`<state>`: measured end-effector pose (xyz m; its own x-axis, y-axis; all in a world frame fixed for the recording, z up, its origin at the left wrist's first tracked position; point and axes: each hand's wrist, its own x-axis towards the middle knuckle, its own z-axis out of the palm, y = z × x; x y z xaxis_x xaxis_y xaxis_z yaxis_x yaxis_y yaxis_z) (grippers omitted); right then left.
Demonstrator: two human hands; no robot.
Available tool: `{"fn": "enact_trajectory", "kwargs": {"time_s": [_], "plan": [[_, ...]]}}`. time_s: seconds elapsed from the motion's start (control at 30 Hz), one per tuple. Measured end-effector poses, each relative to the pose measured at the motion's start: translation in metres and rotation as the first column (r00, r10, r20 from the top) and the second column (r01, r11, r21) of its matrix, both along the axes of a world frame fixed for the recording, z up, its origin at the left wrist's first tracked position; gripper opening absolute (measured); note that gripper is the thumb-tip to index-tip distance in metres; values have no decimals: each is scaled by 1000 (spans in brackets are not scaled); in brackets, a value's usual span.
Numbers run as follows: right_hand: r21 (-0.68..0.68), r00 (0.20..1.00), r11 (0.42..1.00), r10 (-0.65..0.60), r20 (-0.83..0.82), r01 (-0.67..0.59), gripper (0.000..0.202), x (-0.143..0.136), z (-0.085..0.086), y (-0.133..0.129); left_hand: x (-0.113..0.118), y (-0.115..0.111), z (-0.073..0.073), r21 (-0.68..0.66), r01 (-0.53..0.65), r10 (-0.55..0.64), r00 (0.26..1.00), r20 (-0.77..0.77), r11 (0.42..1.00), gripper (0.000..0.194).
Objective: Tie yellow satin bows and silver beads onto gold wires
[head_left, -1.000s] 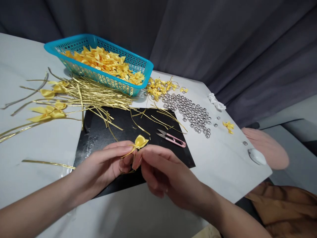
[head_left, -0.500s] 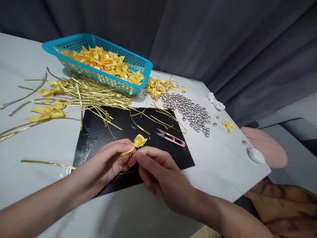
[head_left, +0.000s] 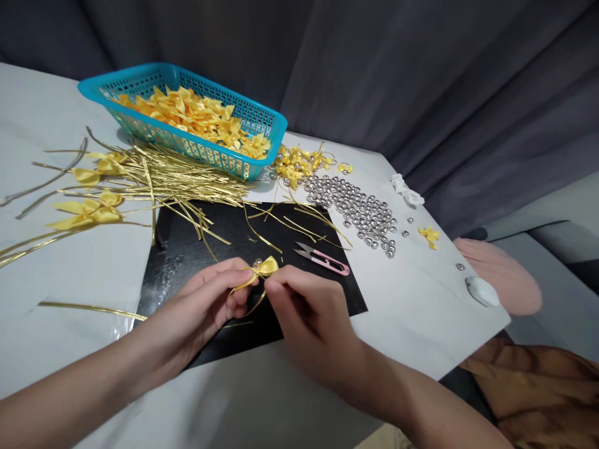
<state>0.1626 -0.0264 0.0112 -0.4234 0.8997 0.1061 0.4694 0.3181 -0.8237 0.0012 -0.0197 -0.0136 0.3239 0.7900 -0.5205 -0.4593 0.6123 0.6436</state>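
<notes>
Above the black mat [head_left: 187,243], my left hand [head_left: 210,299] pinches a yellow ribbon bow [head_left: 267,267] at its left side. A small silvery piece shows at the bow's middle, and a thin gold tie curves down below it. My right hand [head_left: 309,312] is closed at the bow's right loop, thumb and forefinger pressed together on the bow or its tie; the fingertips partly hide what they grip. Just beyond my right hand lie pink thread snips [head_left: 330,263], blades pointing left.
A teal basket [head_left: 276,128] of yellow bows stands at the back. Gold ties [head_left: 173,178] lie before it, with silver heart-shaped beads [head_left: 360,209] to the right. Loose bows [head_left: 87,213] lie left. A white rounded object [head_left: 482,292] sits near the right edge.
My right hand has turned and moved up against the bow's right loop. The bow has tilted, and the silvery piece and curved gold tie now show.
</notes>
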Motion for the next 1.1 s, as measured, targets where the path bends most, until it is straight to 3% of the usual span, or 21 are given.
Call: {"fn": "enact_trajectory", "kwargs": {"time_s": [0.17, 0.27, 0.4, 0.63, 0.83, 1.1], "plan": [[59, 978, 995, 63, 201, -76, 27, 2, 1, 1, -2, 0, -2, -28, -15, 15, 1000, 12, 999, 28], [149, 944, 987, 2, 329, -54, 25, 4, 0, 0, -2, 1, -4, -14, -12, 12, 1000, 20, 1000, 28], [251, 925, 967, -55, 376, -44, 25, 6, -2, -1, -1, 1, -3, -19, -27, 27, 1000, 2, 999, 31], [270, 788, 935, 15, 616, -229, 18, 2, 1, 3, -1, 1, -1, -46, -45, 46, 999, 18, 998, 31], [269, 836, 950, -15, 548, -159, 26, 2, 0, 2, -2, 1, -1, -43, -24, 26, 998, 62, 999, 26], [451, 821, 862, -75, 567, -233, 24, 7, 1, 3, -2, 4, 3, -157, -130, 145, 985, 92, 979, 23]]}}
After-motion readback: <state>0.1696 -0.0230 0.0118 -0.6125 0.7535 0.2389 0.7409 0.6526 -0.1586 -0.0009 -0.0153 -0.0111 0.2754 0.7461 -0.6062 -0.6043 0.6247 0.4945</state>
